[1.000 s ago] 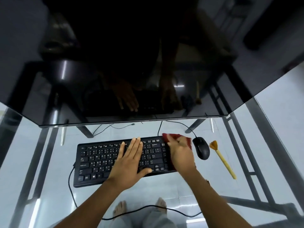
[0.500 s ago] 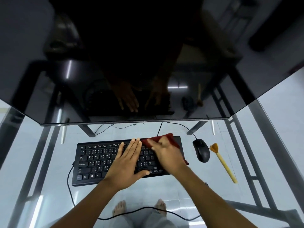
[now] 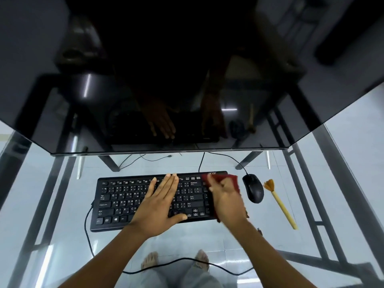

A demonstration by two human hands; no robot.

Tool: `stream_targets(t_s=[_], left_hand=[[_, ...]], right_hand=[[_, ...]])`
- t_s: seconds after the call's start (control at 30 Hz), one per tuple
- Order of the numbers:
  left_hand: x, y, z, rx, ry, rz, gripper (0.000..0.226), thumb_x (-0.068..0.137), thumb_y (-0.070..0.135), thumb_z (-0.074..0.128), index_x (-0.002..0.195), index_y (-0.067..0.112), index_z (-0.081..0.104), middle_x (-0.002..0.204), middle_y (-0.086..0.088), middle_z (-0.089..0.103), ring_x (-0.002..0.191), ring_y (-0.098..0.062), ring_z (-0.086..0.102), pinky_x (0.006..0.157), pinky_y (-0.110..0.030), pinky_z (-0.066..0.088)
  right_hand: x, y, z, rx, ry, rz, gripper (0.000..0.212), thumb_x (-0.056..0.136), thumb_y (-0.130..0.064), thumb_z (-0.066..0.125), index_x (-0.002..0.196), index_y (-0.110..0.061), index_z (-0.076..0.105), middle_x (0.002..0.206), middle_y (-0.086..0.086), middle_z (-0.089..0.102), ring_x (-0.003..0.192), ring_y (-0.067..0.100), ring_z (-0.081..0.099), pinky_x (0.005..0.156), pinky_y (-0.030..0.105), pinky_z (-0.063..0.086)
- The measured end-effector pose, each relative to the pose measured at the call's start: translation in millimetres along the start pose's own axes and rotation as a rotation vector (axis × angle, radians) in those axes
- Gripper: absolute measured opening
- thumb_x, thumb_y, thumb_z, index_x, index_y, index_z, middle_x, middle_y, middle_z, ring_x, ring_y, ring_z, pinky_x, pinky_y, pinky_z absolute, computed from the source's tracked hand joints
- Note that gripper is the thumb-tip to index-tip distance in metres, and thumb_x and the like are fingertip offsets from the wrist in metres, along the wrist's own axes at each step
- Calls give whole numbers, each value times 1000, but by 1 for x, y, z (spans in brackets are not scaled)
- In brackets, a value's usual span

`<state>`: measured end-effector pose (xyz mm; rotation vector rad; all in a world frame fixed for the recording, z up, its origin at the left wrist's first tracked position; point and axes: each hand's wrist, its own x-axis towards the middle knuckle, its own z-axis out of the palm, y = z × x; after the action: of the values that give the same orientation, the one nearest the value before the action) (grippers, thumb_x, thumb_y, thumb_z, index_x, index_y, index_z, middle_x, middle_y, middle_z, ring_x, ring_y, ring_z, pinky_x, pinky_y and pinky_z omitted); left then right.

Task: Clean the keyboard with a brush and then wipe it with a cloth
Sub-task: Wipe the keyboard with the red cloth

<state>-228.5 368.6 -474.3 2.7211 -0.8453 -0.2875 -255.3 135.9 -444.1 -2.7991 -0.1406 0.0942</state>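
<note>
**Glass desk and dark screen in a pale-tiled room**

A clear glass tabletop (image 3: 207,235) sits on a grey metal frame (image 3: 352,190), with glossy pale floor tiles (image 3: 357,138) visible through it. A large black monitor (image 3: 187,80) fills the upper half of the view, its dark glossy screen mirroring a short bar of light (image 3: 228,109). Thin black cables (image 3: 153,157) lie below its lower edge. A bright streak (image 3: 46,265) gleams at lower left.
</note>
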Motion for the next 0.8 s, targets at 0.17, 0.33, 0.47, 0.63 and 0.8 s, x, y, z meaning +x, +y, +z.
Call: stream_targets(t_s=[0.17, 0.33, 0.47, 0.63, 0.8], left_hand=[[0, -2, 1, 23, -13, 9, 102, 83, 83, 26, 153, 12, 1, 161, -1, -5, 146, -11, -14, 116, -44, -6], [0, -3, 1, 56, -25, -21, 103, 80, 86, 22, 153, 14, 7, 161, 0, -2, 147, -11, -9, 115, -51, -4], [1, -3, 0, 48, -24, -13, 104, 79, 86, 24, 153, 15, 7, 161, 1, -2, 147, -11, -10, 115, -50, -7], [0, -4, 0, 63, -19, -9, 104, 79, 86, 25, 153, 15, 9, 161, 1, -1, 147, -10, -10, 114, -49, -8], [0, -7, -1, 75, -53, 18, 102, 81, 84, 21, 153, 13, 10, 161, -1, 1, 147, -12, -10, 114, -48, -6]], right_hand=[[-19, -9, -2, -41, -171, -197, 26, 89, -64, 48, 98, -41, 55, 83, -12, 62, 61, 7, 59, 55, 23, 50], [-22, 10, -11, -73, -5, 61, 38, 94, -59, 41, 127, -46, 55, 91, -14, 53, 65, 9, 56, 48, 11, 44], [-37, -14, 4, 25, -204, -11, 19, 88, -55, 58, 94, -37, 58, 74, -8, 56, 52, 9, 58, 46, 21, 43], [-27, 3, -13, 1, 47, 215, 29, 91, -56, 54, 108, -33, 58, 90, 2, 67, 57, 14, 66, 48, 31, 57], [-25, -25, 11, 21, -189, -137, 41, 98, -29, 38, 136, -43, 47, 122, -8, 55, 97, 11, 61, 73, 19, 47]])
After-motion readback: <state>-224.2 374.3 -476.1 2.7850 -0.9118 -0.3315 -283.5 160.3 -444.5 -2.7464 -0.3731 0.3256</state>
